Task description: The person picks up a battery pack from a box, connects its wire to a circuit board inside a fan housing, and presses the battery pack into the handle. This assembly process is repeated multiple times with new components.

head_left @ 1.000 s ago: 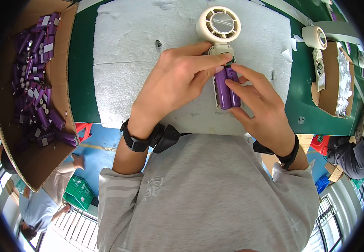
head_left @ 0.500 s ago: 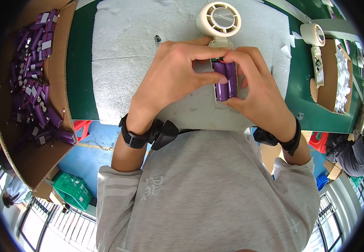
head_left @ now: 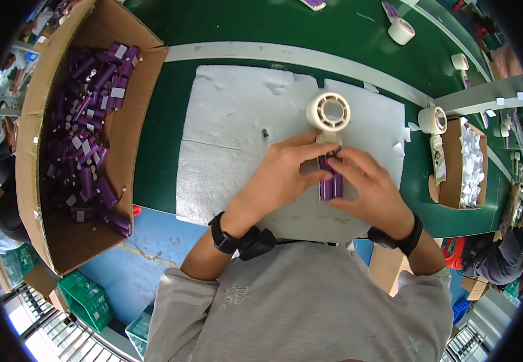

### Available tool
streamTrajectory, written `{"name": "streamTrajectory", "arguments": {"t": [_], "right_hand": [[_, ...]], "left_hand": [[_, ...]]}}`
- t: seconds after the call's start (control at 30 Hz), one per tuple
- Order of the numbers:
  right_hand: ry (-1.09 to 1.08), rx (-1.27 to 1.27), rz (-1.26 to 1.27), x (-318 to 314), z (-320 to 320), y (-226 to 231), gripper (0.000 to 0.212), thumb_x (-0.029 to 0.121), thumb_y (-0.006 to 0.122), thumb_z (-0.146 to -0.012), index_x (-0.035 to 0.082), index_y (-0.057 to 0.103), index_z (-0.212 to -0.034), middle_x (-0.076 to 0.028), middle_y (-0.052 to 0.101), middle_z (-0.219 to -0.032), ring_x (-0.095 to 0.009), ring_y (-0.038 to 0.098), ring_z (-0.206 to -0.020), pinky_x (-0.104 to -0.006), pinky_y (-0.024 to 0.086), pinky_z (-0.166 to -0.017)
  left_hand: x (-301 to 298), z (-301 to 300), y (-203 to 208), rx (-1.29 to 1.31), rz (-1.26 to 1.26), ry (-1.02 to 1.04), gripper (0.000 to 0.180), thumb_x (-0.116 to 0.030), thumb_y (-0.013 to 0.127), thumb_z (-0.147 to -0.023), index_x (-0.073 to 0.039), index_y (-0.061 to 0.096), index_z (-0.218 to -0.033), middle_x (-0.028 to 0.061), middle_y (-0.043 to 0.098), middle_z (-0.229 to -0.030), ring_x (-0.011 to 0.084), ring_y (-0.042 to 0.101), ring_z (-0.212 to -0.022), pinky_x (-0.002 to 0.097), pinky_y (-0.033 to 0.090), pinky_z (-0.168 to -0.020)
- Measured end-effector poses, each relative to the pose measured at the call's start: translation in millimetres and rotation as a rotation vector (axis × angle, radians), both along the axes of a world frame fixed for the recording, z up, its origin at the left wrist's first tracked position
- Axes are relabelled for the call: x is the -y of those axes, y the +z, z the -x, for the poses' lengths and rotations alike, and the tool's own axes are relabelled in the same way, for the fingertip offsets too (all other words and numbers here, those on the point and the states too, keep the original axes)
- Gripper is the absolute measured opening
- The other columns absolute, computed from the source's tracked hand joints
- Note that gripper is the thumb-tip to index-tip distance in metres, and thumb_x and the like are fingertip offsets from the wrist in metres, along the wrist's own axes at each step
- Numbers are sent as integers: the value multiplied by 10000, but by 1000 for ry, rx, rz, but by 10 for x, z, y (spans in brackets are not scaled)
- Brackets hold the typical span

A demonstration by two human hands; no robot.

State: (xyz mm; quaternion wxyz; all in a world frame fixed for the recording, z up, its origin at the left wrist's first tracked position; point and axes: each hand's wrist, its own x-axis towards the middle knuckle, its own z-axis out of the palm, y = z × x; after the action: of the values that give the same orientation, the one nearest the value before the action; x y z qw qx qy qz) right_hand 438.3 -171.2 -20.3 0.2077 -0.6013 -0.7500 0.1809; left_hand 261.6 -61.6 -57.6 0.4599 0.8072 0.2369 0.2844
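A cream handheld fan (head_left: 311, 113) lies on a white foam sheet (head_left: 225, 120), its round grille away from me and its handle opened toward me. Two purple battery cells (head_left: 332, 188) sit side by side in the handle, with a red wire and a bit of green near their upper end. My left hand (head_left: 279, 176) grips the handle from the left, thumb on the cells and index finger by the wires. From the right, my right hand (head_left: 373, 190) closes round it, index finger near the wires and thumb at the cells' lower end. Fingertips partly hide the wiring.
A deep cardboard box (head_left: 143, 120) of purple battery packs (head_left: 92, 133) stands at left. On the right are another opened fan (head_left: 433, 120) and a smaller box (head_left: 451, 163) of white pieces. More fan parts (head_left: 401, 31) lie beyond a pale rail (head_left: 237, 51) across the green bench.
The view has tilted, so the bench sits lower and more of its far side shows. Both hands stay on the fan's handle, with only slight finger movement.
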Motion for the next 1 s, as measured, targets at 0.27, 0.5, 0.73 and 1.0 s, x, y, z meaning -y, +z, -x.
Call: {"name": "streamTrajectory", "arguments": {"t": [0.27,0.5,0.73,1.0], "right_hand": [[-442,276,-290,-1044,-874,-37,540,158,708,-816,49,518,-1310,-230,521,-1308,-402,510,-1194,-437,432,-992],[-656,227,-76,216,-1995,-148,608,105,744,-761,32,523,-1323,-201,523,-1325,-350,519,-1213,-403,426,-996],[-799,19,-198,248,-1386,458,621,164,770,-795,17,514,-1341,-154,665,-1063,-224,637,-966,-306,486,-866],[-571,247,-41,-190,-404,0,692,357,779,-801,2,510,-1330,-147,650,-977,-298,631,-760,-337,521,-686]], "left_hand": [[-489,843,296,-246,-309,568,567,-152,779,-764,-84,580,-1290,235,558,-1291,406,499,-1221,455,417,-1019],[-1244,1902,375,-652,-690,1021,574,-283,765,-770,-170,580,-1302,212,540,-1292,431,485,-1193,514,405,-993],[-2002,1836,105,-953,-572,1073,614,-370,748,-736,-207,585,-1305,199,636,-1200,379,576,-1154,466,426,-1006],[-1928,1817,263,-695,-599,1043,528,-276,668,-783,-139,591,-1287,224,690,-1015,408,664,-955,460,517,-861]]}}
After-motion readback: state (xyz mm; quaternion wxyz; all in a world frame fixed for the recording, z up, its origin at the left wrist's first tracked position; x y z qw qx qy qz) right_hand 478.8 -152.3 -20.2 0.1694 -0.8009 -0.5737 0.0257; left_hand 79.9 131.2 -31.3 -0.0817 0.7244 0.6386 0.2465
